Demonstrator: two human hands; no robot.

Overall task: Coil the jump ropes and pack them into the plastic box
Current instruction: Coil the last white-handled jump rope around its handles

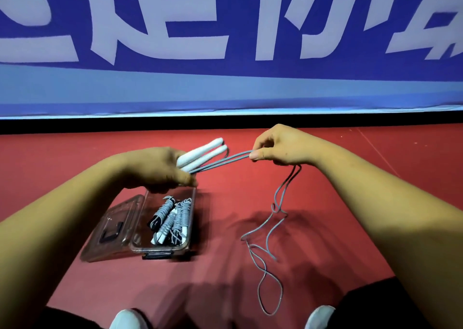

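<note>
My left hand [160,168] grips the two white handles [200,154] of a jump rope, held side by side and pointing up to the right. A doubled grey cord [223,160] runs taut from the handles to my right hand [278,147], which pinches it between thumb and fingers. Below my right hand the rest of the cord [270,231] hangs down and lies in loose loops on the red floor. Under my left hand sits a clear plastic box [186,246] with its lid [110,231] folded open to the left. Several coiled grey ropes [172,218] lie inside it.
The red floor [325,198] ends at a black strip and a blue banner [225,83] with large white characters along the far side. My two white shoe tips [125,320] and dark trouser legs show at the bottom edge.
</note>
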